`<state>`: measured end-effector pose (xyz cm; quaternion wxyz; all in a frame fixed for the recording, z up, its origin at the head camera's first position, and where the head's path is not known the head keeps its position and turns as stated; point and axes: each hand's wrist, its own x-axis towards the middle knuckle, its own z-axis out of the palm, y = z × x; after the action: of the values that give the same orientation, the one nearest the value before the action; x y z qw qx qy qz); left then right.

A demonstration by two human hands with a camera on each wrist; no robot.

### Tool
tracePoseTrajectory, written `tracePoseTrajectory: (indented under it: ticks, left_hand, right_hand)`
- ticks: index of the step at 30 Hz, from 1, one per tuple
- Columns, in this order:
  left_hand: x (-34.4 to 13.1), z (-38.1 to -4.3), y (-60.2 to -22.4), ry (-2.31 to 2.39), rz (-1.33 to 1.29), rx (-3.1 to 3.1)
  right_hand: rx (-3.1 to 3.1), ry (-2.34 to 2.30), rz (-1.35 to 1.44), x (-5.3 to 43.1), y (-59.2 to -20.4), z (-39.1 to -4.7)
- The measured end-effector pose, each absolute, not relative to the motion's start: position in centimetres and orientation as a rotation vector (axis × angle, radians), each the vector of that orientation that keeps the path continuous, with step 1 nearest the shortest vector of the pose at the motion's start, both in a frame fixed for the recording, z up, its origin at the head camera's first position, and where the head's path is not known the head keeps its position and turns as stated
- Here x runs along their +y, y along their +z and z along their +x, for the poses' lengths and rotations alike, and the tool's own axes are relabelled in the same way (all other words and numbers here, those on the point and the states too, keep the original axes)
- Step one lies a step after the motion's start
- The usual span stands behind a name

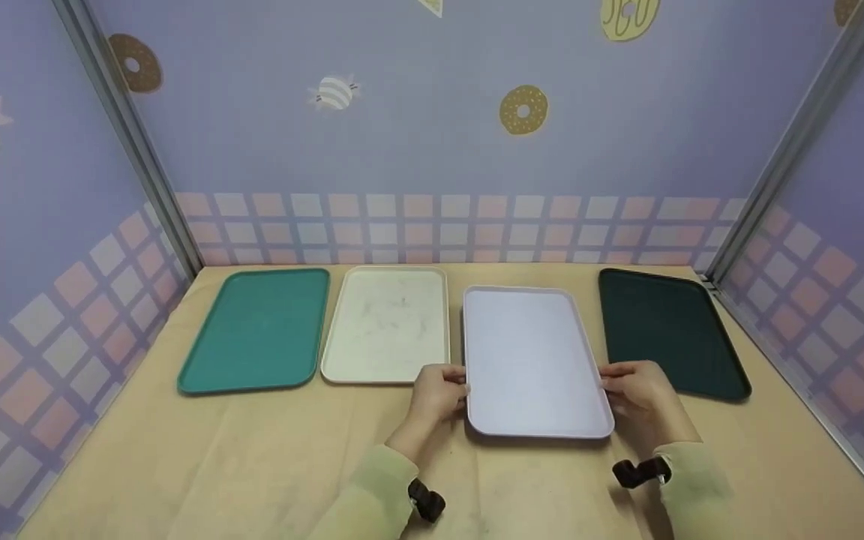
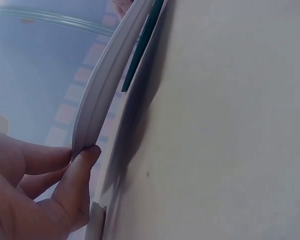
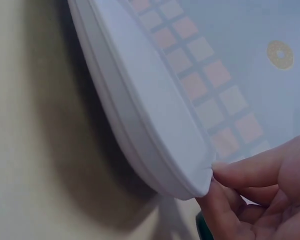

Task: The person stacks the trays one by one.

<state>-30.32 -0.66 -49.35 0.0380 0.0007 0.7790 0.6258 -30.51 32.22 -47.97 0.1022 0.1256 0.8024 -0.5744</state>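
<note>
A pale lavender tray (image 1: pixel 533 360) is between the two hands, raised just above the tabletop (image 1: pixel 289 457), with its shadow falling beneath it. The left hand (image 1: pixel 438 394) pinches its left edge between thumb and fingers, and the right hand (image 1: pixel 642 390) pinches the right edge in the same manner. Both grips are on the near half of the tray, so most of its surface extends to the far side of the hands. The left hand is at the near right corner of a cream tray (image 1: pixel 387 322), while the right hand is just beside the near left part of a dark green tray (image 1: pixel 664 330). Farther left, well apart from the hands, a teal tray (image 1: pixel 259 330) lies beside the cream one. On the far side stands a lilac wall (image 1: pixel 417 150) with printed doughnuts and a pink-and-white check band.
</note>
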Motion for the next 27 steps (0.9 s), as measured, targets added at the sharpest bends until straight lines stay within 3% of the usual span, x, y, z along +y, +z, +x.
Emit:
tracePoseTrajectory:
  ticks: [27]
  left_hand:
    - [-1.0,-29.8,-51.2,1.887,0.112,2.411]
  right_hand:
    - [2.466,-1.578,0.306,32.7,-49.7,-30.6]
